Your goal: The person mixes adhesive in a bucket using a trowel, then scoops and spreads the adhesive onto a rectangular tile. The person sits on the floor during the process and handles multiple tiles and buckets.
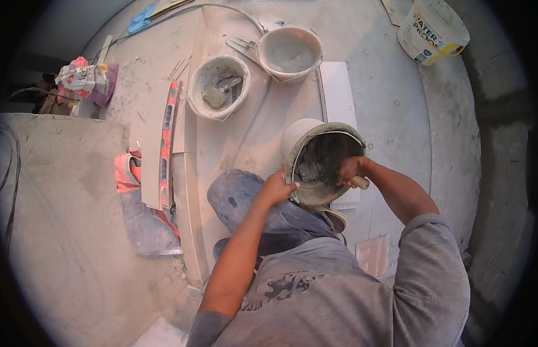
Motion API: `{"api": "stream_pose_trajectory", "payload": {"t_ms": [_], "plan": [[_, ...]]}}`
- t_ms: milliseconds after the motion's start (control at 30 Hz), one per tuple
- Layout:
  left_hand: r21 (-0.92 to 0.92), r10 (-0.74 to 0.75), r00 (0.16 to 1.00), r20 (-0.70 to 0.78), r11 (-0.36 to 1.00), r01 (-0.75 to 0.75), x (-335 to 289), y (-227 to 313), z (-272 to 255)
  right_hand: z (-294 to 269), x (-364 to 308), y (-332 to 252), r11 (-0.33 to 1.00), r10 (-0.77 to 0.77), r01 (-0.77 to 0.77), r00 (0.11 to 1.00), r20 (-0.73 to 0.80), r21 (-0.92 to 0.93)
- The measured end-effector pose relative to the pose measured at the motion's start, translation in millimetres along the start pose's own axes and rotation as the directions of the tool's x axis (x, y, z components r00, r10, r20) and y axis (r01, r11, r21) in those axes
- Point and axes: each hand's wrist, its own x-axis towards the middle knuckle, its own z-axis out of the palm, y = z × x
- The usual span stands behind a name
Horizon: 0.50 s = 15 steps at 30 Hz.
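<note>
A pale bucket (pixel 293 134) is tipped on its side in front of my knees, its mouth facing me. Grey wet mortar (pixel 310 164) clings to its inner wall. My left hand (pixel 275 188) is closed on the left side of the rim, thumb at the lip. My right hand (pixel 352 168) reaches into the mouth from the right, fingers wrapped round a wooden-handled trowel (pixel 360 183). The handle's butt sticks out below my fist; the blade is hidden inside the bucket.
Beyond stand a bucket (pixel 195 95) holding mortar and a caked tool, and another bucket (pixel 301 74) with grey liquid. A red spirit level (pixel 166 144) lies left, on a board. A white tub (pixel 422 34) stands far right. A white panel (pixel 338 92) lies behind my bucket.
</note>
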Motion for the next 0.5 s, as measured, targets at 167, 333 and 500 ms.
{"api": "stream_pose_trajectory", "payload": {"t_ms": [167, 333, 500], "plan": [[-0.012, -0.303, 0.952, -0.046, 0.953, 0.303, -7.9, 16.8, -7.7, 41.9, 7.9, -1.5, 0.719, -0.347, 0.126, 0.917, 0.196, 0.683], [-0.218, -0.265, 0.96, 0.088, 0.935, 0.278, -9.5, 9.0, -11.5, 74.9, 22.8, -12.6, 0.306, -0.498, 0.087, 0.863, 0.082, 0.948], [0.177, 0.019, 0.995, -0.101, 0.984, -0.001, 4.3, -10.4, 9.6, 93.7, 26.7, -34.9, -0.166, -0.686, -0.029, 0.722, -0.095, 0.986]]}}
